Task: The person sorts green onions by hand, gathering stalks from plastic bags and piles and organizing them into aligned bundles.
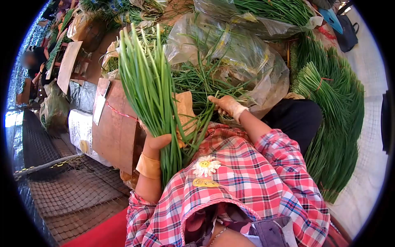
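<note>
My left hand [158, 142], with an orange-tan band at its wrist, is closed around a thick bunch of garlic chives [146, 78]. The bunch stands upright, pale ends at the top, leaves hanging down against the plaid shirt. To its right, my right hand [228, 108], with a pale cuff, has curled fingers and its thumb stretched left. Thin loose chive leaves [203, 123] run down from the thumb tip toward my lap; the grip on them is partly hidden. A heap of loose chives [189, 84] lies just beyond both hands, partly inside a clear plastic bag [263, 70].
On the right, tied chives [314, 80] lie over a large pile of chives [337, 123]. Another bag of chives [275, 12] is at the top. A brown board [115, 123] stands left, beside netting [78, 189]. Another person [37, 61] is at the far left.
</note>
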`<state>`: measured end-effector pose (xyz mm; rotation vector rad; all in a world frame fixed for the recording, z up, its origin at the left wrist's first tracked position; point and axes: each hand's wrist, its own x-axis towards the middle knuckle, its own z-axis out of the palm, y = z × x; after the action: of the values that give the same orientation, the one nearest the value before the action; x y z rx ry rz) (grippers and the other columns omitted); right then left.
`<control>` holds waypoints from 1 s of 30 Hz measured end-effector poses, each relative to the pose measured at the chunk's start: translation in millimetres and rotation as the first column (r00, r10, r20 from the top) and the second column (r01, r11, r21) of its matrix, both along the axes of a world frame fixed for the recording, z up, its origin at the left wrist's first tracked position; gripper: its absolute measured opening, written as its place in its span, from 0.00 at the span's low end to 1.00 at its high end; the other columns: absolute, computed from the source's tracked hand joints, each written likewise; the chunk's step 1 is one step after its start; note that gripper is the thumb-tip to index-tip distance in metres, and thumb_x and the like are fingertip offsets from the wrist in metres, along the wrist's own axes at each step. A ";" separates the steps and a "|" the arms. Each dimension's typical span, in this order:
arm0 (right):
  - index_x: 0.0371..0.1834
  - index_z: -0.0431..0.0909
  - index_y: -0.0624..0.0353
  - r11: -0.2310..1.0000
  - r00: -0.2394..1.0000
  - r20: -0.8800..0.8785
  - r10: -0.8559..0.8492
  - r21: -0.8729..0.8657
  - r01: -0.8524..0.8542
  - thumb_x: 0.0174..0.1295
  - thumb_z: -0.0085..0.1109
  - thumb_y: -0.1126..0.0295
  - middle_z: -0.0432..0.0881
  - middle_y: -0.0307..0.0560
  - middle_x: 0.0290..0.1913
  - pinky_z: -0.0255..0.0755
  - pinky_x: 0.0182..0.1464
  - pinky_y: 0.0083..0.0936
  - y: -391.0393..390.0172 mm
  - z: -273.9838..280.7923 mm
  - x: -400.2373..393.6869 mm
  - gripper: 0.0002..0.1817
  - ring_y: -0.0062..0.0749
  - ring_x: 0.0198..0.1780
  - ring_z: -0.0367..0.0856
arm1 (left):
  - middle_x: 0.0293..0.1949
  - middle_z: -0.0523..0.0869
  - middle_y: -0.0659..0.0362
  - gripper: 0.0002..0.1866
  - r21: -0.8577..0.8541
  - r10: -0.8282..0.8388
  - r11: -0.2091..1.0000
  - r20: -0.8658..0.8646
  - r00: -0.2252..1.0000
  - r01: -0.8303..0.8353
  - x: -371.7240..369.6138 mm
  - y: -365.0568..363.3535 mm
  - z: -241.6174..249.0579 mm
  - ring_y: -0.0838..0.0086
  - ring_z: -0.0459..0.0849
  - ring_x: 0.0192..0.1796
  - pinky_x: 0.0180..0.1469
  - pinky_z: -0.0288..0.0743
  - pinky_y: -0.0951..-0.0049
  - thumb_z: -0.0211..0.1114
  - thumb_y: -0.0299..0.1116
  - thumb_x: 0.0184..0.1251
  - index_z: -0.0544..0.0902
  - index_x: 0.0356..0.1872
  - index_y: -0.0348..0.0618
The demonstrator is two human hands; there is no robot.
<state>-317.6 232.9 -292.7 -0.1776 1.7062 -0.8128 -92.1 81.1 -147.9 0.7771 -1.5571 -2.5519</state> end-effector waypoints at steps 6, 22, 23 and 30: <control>0.27 0.82 0.66 0.945 0.925 -0.218 0.311 0.169 -0.278 0.49 0.60 0.53 0.82 0.52 0.28 0.73 0.38 0.32 -16.1 -26.5 -4.0 0.22 0.41 0.30 0.80 | 0.32 0.83 0.49 0.32 -0.023 0.025 0.999 0.036 0.999 -0.024 -5.4 9.7 13.5 0.60 0.84 0.25 0.28 0.81 0.65 0.68 0.28 0.39 0.71 0.53 0.34; 0.56 0.74 0.48 0.847 0.860 -0.441 -0.255 -0.531 -0.021 0.61 0.54 0.55 0.77 0.50 0.51 0.68 0.50 0.41 -2.0 66.1 -40.0 0.21 0.44 0.49 0.76 | 0.40 0.84 0.58 0.33 -0.409 0.080 0.910 0.005 0.997 -0.071 -12.6 24.7 16.5 0.72 0.82 0.42 0.47 0.75 0.71 0.77 0.35 0.39 0.76 0.51 0.37; 0.56 0.74 0.49 0.663 0.916 -0.068 -0.396 -0.711 0.234 0.61 0.54 0.53 0.76 0.49 0.51 0.67 0.51 0.40 -12.0 77.0 -40.1 0.22 0.43 0.49 0.75 | 0.41 0.84 0.57 0.33 -0.449 0.092 0.890 0.010 0.996 -0.078 -16.6 27.8 19.2 0.71 0.82 0.43 0.48 0.75 0.71 0.77 0.36 0.38 0.76 0.50 0.36; 0.65 0.61 0.56 0.349 0.498 0.865 -0.062 -0.449 0.823 0.60 0.46 0.37 0.69 0.50 0.63 0.66 0.62 0.42 -50.2 110.9 12.1 0.39 0.45 0.58 0.73 | 0.43 0.83 0.46 0.40 -0.785 0.206 0.599 0.340 0.917 0.157 -34.8 45.7 11.6 0.54 0.82 0.47 0.50 0.74 0.64 0.76 0.40 0.36 0.71 0.55 0.35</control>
<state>-305.5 182.7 -181.9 0.0648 0.3562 -1.9072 -126.9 126.8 -136.3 1.1663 -2.4749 -1.3510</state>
